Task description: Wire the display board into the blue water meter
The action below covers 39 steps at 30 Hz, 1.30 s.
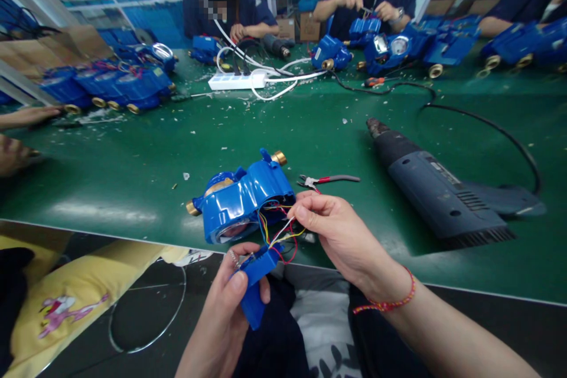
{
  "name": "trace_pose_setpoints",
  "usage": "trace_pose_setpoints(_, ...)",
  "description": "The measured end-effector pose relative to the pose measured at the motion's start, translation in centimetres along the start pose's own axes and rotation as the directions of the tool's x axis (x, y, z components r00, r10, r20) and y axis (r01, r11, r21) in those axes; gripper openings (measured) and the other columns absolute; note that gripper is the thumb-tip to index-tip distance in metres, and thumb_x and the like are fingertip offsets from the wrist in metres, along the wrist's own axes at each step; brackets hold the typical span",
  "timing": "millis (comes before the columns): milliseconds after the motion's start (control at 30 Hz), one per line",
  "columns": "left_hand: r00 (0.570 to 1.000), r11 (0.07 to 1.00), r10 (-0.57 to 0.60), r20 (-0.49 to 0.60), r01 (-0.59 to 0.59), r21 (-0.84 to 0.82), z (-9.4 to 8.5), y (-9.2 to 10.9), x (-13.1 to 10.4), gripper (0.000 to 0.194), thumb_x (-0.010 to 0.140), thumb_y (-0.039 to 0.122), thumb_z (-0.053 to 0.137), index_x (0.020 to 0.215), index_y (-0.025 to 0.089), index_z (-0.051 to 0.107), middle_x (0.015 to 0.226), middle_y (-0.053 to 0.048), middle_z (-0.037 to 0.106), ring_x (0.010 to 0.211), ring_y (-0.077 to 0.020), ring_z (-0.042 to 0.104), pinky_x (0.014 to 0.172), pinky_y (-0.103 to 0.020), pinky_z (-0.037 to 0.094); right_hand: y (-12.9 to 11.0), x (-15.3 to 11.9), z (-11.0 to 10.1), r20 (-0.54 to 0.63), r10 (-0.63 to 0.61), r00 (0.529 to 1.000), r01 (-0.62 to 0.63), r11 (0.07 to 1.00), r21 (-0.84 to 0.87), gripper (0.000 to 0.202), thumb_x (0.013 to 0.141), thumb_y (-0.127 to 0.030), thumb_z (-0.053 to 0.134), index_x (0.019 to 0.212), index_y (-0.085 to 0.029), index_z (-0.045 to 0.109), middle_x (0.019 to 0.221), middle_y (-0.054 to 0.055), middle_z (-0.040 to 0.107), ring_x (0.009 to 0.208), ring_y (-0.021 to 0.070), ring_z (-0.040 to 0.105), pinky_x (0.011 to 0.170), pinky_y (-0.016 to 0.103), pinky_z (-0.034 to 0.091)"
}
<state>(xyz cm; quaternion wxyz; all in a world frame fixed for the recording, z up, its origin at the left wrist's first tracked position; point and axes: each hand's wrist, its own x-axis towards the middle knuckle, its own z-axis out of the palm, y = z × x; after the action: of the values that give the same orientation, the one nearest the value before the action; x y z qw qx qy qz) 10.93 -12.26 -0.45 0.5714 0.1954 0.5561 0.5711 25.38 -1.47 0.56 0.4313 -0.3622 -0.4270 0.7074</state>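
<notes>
A blue meter body (241,198) with brass end fittings lies on the green table near its front edge, its opening facing me. Red, yellow, blue and white wires (266,227) run from that opening to a small blue cover (259,283). My left hand (233,295) holds this cover between thumb and fingers, below the table edge. With thumb and index finger pinched, my right hand (330,224) grips a white wire just right of the opening. Cutting pliers (330,180) with red and grey handles lie behind my right hand.
A heat gun (434,189) lies at the right, its black cord running back. A white power strip (237,81) sits farther off with tangled cables. More blue meters (128,85) line the far side. People sit across the table; another person's hands (15,150) rest at left.
</notes>
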Motion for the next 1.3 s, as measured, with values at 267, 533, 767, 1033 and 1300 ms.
trace_pose_setpoints(267,1.0,0.999,-0.008,-0.016,0.009,0.035,0.2,0.1,-0.2,0.055,0.069,0.06,0.074,0.104,0.021,0.06,0.061,0.001,0.063,0.058,-0.0135,0.049,0.056,-0.024,0.031,0.5,-1.6,-1.5,-0.042,-0.616,0.786,0.472,0.643,-0.603,0.006,0.085,-0.022,0.067,0.09,-0.023,0.071,0.095,0.004,0.06,0.099,0.02,0.052,0.085,0.035,0.04)
trace_pose_setpoints(533,0.996,0.996,0.072,-0.051,-0.069,0.062,0.1,-0.3,0.0,0.055,0.065,0.056,0.08,0.102,0.022,0.058,0.069,0.002,0.063,0.06,-0.0127,0.051,0.056,-0.023,0.037,1.1,-2.3,-1.4,0.404,-0.656,0.637,0.63,0.141,-0.764,0.01,0.089,-0.02,0.065,0.098,-0.02,0.07,0.098,0.007,0.056,0.098,0.0223,0.048,0.086,0.04,0.04)
trace_pose_setpoints(767,0.984,0.981,0.163,-0.076,-0.153,0.122,0.0,-0.7,0.2,0.052,0.061,0.041,0.085,0.102,0.025,0.058,0.089,0.0,0.069,0.08,-0.0191,0.064,0.064,-0.025,0.046,0.8,-2.0,-0.2,0.309,-0.538,0.785,0.566,0.418,-0.711,0.009,0.085,-0.014,0.066,0.08,-0.021,0.069,0.093,0.004,0.056,0.097,0.0208,0.049,0.087,0.039,0.04)
trace_pose_setpoints(1033,0.984,0.981,0.164,-0.065,-0.156,0.115,0.7,-0.6,-0.1,0.053,0.059,0.035,0.083,0.103,0.023,0.056,0.094,-0.004,0.071,0.087,-0.0236,0.068,0.066,-0.027,0.048,2.3,-2.0,0.5,-0.03,-0.292,0.956,0.268,0.912,-0.311,0.021,0.085,-0.033,0.068,0.068,-0.02,0.068,0.086,0.003,0.052,0.083,0.0165,0.05,0.078,0.032,0.042)
trace_pose_setpoints(1300,0.979,0.972,0.183,-0.085,-0.168,0.162,0.5,-0.5,0.0,0.047,0.061,0.03,0.082,0.1,0.023,0.056,0.093,-0.002,0.069,0.084,-0.0199,0.066,0.069,-0.026,0.049,1.5,-1.4,0.1,-0.191,-0.298,0.935,0.296,0.954,-0.039,0.022,0.086,-0.035,0.066,0.069,-0.022,0.063,0.081,0.002,0.051,0.082,0.0161,0.048,0.075,0.029,0.04)
